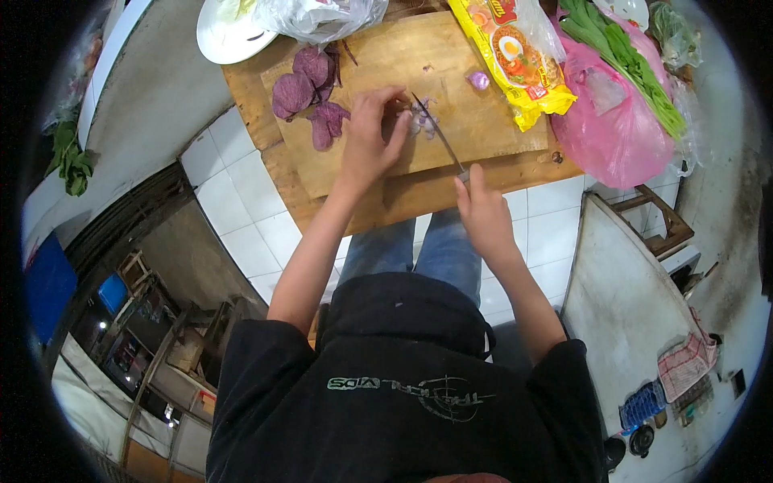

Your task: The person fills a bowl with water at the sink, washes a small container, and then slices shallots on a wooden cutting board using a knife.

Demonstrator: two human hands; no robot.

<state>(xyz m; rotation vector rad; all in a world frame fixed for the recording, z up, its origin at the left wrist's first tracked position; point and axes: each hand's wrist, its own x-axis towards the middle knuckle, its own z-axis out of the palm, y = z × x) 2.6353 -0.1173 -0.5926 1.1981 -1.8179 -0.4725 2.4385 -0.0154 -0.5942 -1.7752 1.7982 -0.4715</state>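
My right hand is wrapped round the handle of a knife, its blade slanting up and left over the wooden cutting board. Curled fingers of my left hand press on a shallot beside the blade; my fingers partly hide it. Small chopped shallot pieces lie around the blade. A whole peeled shallot rests farther right on the board. Left of my left hand lie several dark purple, speckled slices; I cannot tell what they are.
A yellow noodle packet lies at the board's right edge. Beyond it are a pink plastic bag and green leafy stalks. A white plate and a clear plastic bag sit at the far left of the wooden table.
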